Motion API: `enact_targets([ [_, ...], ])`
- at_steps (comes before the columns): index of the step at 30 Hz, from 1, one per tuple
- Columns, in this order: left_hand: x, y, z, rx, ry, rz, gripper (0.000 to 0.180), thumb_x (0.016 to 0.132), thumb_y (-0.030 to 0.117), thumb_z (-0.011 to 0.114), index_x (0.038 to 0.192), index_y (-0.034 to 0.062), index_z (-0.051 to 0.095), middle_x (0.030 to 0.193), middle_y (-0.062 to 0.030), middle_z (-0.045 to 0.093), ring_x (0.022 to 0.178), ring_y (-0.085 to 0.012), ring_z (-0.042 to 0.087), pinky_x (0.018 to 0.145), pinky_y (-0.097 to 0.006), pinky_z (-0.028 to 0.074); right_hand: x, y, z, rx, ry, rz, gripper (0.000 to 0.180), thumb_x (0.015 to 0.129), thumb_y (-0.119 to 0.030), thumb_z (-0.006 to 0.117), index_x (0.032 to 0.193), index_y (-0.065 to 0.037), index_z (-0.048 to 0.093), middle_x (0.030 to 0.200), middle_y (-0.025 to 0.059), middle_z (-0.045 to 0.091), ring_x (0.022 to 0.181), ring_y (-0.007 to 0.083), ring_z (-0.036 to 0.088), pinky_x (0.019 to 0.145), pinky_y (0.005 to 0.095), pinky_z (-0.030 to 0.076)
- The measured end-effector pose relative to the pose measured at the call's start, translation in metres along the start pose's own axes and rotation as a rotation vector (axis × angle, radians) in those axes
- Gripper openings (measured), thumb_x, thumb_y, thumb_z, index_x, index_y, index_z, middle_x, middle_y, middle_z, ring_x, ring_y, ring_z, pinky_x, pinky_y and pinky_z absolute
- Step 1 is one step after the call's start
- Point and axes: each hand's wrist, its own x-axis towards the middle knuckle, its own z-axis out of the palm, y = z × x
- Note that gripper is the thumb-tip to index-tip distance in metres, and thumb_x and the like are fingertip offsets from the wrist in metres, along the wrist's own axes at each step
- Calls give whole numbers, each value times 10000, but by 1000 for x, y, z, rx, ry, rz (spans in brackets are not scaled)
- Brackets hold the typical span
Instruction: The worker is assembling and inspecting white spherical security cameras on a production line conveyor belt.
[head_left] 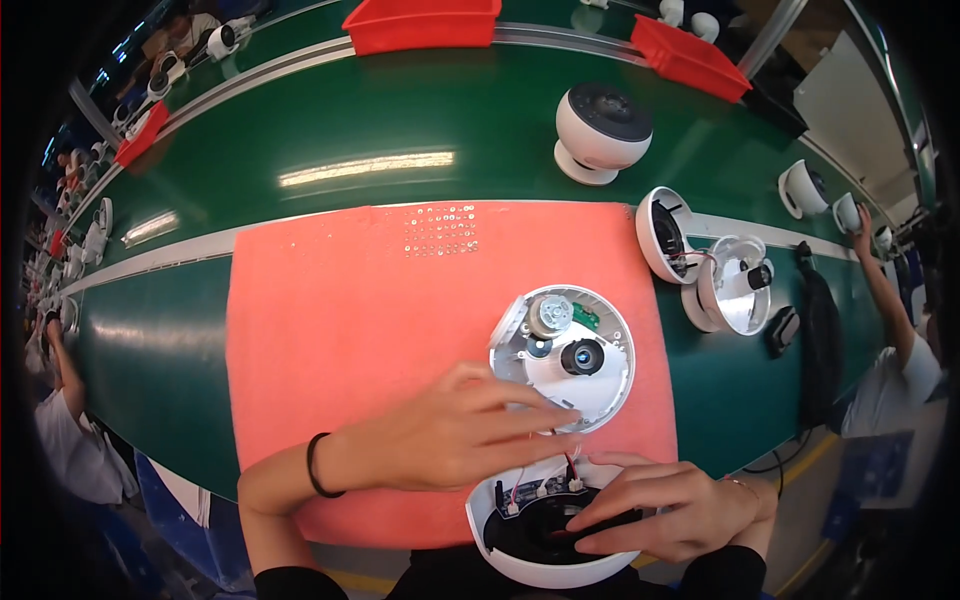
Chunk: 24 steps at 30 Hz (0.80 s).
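Observation:
On the pink foam mat (340, 330) lies an open white round camera half (565, 350) showing a silver motor, a black lens and a small green board. My left hand (450, 435) rests its fingertips on the near rim of that half. Close to me sits a white dome shell (540, 535) with a black inside and a small circuit strip; thin red and black wires run from it up to the round half. My right hand (670, 510) grips this shell, fingers reaching into its black cavity.
A finished white round camera (600, 130) stands on the green belt (300, 130). Two opened camera parts (665, 235) (735, 285) lie right of the mat beside a black strap (815, 330). Red bins (420, 25) (690, 55) sit at the back. Other workers' arms show at the left (60, 360) and right (885, 300).

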Motion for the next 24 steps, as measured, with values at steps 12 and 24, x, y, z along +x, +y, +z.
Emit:
enact_targets([
  [12, -11, -10, 28, 43, -74, -99, 132, 777, 180, 604, 899, 139, 632, 1060, 19, 554, 1053, -271, 365, 771, -437, 251, 1, 43, -55, 583, 390, 393, 528, 710, 62, 657, 1193, 37, 446, 1106, 88, 527, 1062, 171, 503, 904, 305, 423],
  [24, -20, 6, -1, -129, -331, -54, 151, 699, 85, 600, 833, 116, 661, 1036, -8, 514, 1032, -225, 416, 814, -404, 302, 0, 22, -38, 512, 21, 592, 420, 688, -36, 724, 1051, 0, 516, 950, 69, 603, 858, 116, 588, 776, 258, 487],
])
